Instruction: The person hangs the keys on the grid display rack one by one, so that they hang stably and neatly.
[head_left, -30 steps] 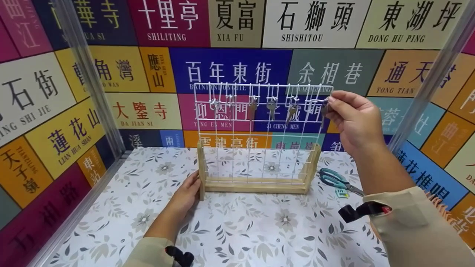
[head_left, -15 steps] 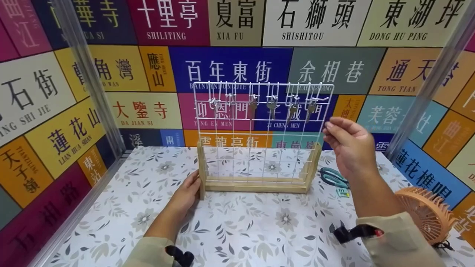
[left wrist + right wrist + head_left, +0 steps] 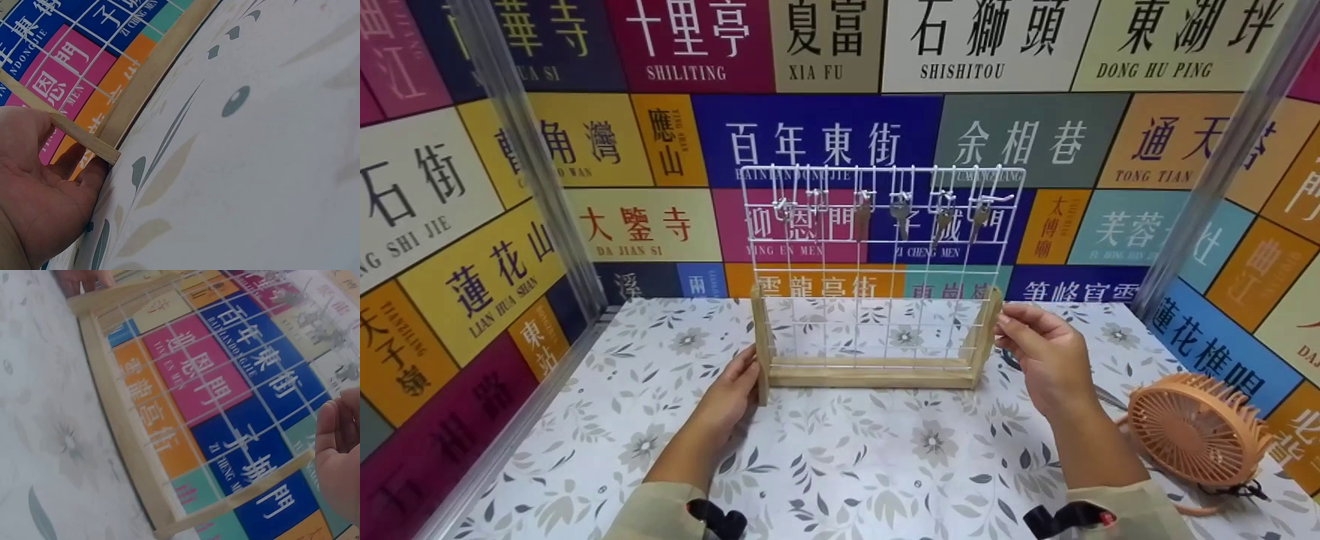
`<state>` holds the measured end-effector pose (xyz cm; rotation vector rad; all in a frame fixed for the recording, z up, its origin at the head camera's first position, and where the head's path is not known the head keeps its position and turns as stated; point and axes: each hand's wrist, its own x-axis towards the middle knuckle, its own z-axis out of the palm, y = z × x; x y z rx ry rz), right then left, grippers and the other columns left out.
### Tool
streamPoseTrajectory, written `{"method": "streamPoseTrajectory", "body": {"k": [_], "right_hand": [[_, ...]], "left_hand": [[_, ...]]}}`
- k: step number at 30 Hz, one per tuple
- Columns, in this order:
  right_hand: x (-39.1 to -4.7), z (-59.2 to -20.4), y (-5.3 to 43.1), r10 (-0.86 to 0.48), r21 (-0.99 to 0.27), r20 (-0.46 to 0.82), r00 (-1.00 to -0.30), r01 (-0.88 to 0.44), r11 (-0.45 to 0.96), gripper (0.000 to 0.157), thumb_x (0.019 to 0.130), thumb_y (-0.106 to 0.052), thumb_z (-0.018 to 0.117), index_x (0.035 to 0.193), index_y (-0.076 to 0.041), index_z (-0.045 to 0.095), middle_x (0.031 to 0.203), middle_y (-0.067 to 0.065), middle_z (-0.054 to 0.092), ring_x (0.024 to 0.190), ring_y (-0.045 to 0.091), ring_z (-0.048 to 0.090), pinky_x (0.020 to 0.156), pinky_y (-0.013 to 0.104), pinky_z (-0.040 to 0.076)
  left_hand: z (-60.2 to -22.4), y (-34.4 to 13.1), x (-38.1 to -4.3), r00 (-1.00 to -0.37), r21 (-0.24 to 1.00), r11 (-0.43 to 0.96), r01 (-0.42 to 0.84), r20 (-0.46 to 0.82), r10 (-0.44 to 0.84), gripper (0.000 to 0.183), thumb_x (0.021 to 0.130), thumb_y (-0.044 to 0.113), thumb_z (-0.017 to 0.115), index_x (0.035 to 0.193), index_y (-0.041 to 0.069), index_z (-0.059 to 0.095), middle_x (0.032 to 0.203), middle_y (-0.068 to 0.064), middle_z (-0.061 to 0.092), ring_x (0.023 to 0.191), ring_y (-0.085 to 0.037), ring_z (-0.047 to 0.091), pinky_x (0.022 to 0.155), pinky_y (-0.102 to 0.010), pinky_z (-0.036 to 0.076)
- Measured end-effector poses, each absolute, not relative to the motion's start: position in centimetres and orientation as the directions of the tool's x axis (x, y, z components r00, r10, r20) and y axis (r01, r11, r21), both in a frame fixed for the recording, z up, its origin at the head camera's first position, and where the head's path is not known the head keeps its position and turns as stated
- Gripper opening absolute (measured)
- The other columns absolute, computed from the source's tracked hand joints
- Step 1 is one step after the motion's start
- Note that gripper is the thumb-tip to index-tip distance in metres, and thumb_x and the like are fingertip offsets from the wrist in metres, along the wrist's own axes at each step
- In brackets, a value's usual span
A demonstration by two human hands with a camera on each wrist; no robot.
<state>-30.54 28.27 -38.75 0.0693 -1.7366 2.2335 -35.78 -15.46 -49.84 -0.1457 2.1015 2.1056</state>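
Observation:
A white wire grid rack with a wooden base (image 3: 870,378) stands upright on the table. Several metal keys (image 3: 900,210) hang on white hooks along its upper part. My left hand (image 3: 727,397) holds the left wooden upright (image 3: 79,132) low down, thumb and fingers on either side of it in the left wrist view. Beside the right wooden upright (image 3: 990,330), my right hand (image 3: 1050,364) has its fingers loosely bent, fingertips right at the upright's top. Nothing shows between those fingers in the right wrist view.
An orange fan (image 3: 1196,431) stands on the right side of the table. Scissors lie behind my right hand, mostly hidden, with a blade (image 3: 1110,397) showing. A leaf-patterned cover (image 3: 840,465) spreads over the table. Colourful sign panels (image 3: 817,142) form the wall behind.
My right hand has let go of the key at the rack's right end, which now hangs on its hook. The hand has come down beside the right upright. My left hand stays put.

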Motion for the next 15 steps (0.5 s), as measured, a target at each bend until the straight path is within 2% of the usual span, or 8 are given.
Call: {"method": "streamPoseTrajectory", "body": {"k": [3, 6, 8, 11, 13, 15], "right_hand": [[-31.3, -39.8, 29.0, 0.225, -0.953, 0.206, -0.952, -0.247, -0.173, 0.04, 0.098, -0.019, 0.08, 0.128, 0.004, 0.069, 0.105, 0.001, 0.074, 0.094, 0.014, 0.072, 0.087, 0.023, 0.065], [-32.1, -40.8, 29.7, 0.241, -0.977, 0.18, -0.954, -0.202, -0.069, 0.04, 0.1, -0.027, 0.078, 0.13, -0.002, 0.071, 0.107, -0.003, 0.075, 0.097, 0.013, 0.073, 0.088, 0.021, 0.064], [-32.5, -41.4, 30.2, 0.249, -0.985, 0.173, -0.953, -0.168, 0.044, 0.04, 0.103, -0.031, 0.074, 0.133, -0.005, 0.071, 0.112, -0.002, 0.076, 0.101, 0.013, 0.075, 0.088, 0.02, 0.064], [-32.8, -42.0, 31.0, 0.233, -0.954, 0.175, -0.956, -0.107, 0.28, 0.048, 0.108, -0.044, 0.062, 0.142, -0.01, 0.068, 0.127, 0.004, 0.076, 0.113, 0.014, 0.074, 0.092, 0.018, 0.062], [-32.8, -42.2, 31.5, 0.21, -0.898, 0.196, -0.958, -0.089, 0.432, 0.057, 0.11, -0.054, 0.052, 0.147, -0.012, 0.064, 0.137, 0.008, 0.073, 0.123, 0.02, 0.072, 0.1, 0.026, 0.062], [-32.9, -42.1, 32.1, 0.163, -0.82, 0.209, -0.964, -0.081, 0.567, 0.068, 0.111, -0.062, 0.04, 0.154, -0.014, 0.058, 0.149, 0.011, 0.067, 0.139, 0.028, 0.064, 0.114, 0.041, 0.056]], "left_hand": [[-49.8, -15.6, -35.9, -0.984, 0.985, 0.01, -0.173, -0.173, 0.048, 0.049, 0.115, 0.038, 0.047, 0.164, 0.038, 0.04, 0.172, 0.003, 0.042, 0.161, -0.027, 0.039, 0.135, -0.051, 0.027], [-49.6, -15.7, -35.9, -0.981, 0.982, 0.005, -0.19, -0.19, 0.044, 0.049, 0.115, 0.04, 0.046, 0.164, 0.04, 0.041, 0.171, 0.003, 0.043, 0.161, -0.026, 0.039, 0.135, -0.05, 0.026], [-49.3, -15.9, -35.8, -0.975, 0.976, -0.002, -0.219, -0.218, 0.046, 0.048, 0.115, 0.043, 0.047, 0.163, 0.043, 0.041, 0.17, 0.003, 0.045, 0.161, -0.025, 0.039, 0.135, -0.049, 0.026], [-48.4, -16.3, -35.4, -0.962, 0.964, 0.009, -0.267, -0.267, 0.051, 0.049, 0.114, 0.049, 0.045, 0.162, 0.046, 0.041, 0.171, 0.004, 0.043, 0.162, -0.024, 0.037, 0.136, -0.051, 0.024], [-47.5, -16.8, -35.1, -0.961, 0.96, 0.076, -0.269, -0.273, 0.041, 0.051, 0.113, 0.055, 0.042, 0.163, 0.046, 0.039, 0.173, 0.004, 0.039, 0.163, -0.026, 0.035, 0.136, -0.054, 0.023], [-46.6, -17.3, -34.9, -0.975, 0.963, 0.163, -0.214, -0.222, 0.031, 0.055, 0.114, 0.057, 0.035, 0.167, 0.041, 0.035, 0.177, 0.002, 0.032, 0.165, -0.03, 0.03, 0.136, -0.057, 0.021]]}}
